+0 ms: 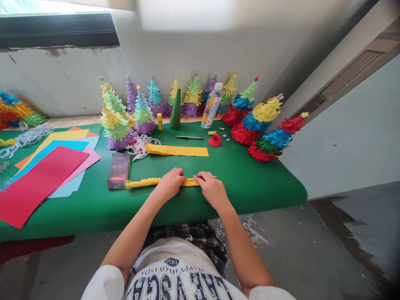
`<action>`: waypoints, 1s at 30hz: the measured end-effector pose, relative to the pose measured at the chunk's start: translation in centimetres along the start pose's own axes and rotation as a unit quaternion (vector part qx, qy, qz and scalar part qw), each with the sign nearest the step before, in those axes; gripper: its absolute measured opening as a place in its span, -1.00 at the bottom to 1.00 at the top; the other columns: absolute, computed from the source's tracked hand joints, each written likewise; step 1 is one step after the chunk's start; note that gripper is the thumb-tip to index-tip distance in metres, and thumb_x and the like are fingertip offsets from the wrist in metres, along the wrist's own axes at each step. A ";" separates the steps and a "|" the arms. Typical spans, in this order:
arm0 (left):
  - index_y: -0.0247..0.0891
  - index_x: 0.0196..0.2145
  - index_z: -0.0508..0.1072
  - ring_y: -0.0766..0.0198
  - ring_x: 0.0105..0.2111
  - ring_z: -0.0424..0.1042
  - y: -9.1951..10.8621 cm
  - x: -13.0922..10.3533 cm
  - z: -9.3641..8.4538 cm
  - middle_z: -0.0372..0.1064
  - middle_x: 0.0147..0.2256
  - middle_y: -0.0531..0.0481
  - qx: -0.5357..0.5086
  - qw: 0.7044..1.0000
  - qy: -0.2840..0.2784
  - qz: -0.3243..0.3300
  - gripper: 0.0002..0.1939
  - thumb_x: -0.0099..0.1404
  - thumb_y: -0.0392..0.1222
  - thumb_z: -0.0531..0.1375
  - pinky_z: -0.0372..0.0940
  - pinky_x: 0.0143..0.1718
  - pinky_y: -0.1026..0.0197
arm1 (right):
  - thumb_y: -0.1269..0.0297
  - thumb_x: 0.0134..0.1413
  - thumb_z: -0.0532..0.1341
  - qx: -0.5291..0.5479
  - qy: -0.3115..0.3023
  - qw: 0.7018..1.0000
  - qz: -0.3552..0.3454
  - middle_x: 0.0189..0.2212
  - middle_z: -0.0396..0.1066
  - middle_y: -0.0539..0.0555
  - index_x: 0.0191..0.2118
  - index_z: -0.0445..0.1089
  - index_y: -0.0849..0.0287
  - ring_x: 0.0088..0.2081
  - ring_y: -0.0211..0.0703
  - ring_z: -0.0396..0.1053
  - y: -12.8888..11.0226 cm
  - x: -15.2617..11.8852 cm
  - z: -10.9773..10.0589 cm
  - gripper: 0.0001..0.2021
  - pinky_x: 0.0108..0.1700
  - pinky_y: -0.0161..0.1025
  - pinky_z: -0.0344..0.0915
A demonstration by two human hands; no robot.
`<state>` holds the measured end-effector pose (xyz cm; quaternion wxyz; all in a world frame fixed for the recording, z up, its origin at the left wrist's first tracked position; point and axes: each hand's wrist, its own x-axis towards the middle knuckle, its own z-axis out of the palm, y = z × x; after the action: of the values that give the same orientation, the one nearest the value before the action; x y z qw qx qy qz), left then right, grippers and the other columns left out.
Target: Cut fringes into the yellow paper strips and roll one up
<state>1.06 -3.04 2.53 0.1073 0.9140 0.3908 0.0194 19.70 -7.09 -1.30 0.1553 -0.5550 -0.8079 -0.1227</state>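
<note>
A narrow yellow paper strip (145, 182) with a notched edge lies across the green table, close to its front edge. My left hand (171, 183) is closed on the strip near its middle, fingertips pressed together. Close beside it, my right hand (212, 189) pinches the strip toward its right end, where a thin pale tip sticks out past the fingers. The strip's left end reaches a dark phone-like rectangle (119, 168), which is blurred. Beyond my hands lies a wider yellow paper strip (181, 150). My fingers partly hide the strip.
Fringed paper trees (145, 110) stand along the back. Among them are a green cone (176, 112), a glue stick (160, 121) and a bottle (211, 106). A pen (189, 137) and a red fringed ring (215, 140) lie nearer. Coloured sheets (46, 179) spread at left.
</note>
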 end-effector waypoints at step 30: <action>-0.31 -0.29 0.46 0.15 -0.21 0.32 3.6 -0.4 0.9 0.32 -0.24 -0.13 0.093 0.988 0.027 -0.117 -0.82 0.35 -0.37 0.06 0.27 -0.32 0.21 | 0.43 0.31 0.00 -0.011 -0.005 1.000 0.009 -0.28 0.44 0.12 -0.18 0.48 0.18 -0.23 -0.19 0.31 -0.4 -0.4 -0.1 -0.72 -0.43 -0.33 0.13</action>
<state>3.43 -5.90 2.46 0.0124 0.8669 0.4982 -0.0050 19.46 -7.57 -1.40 0.1465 -0.5648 -0.8021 -0.1273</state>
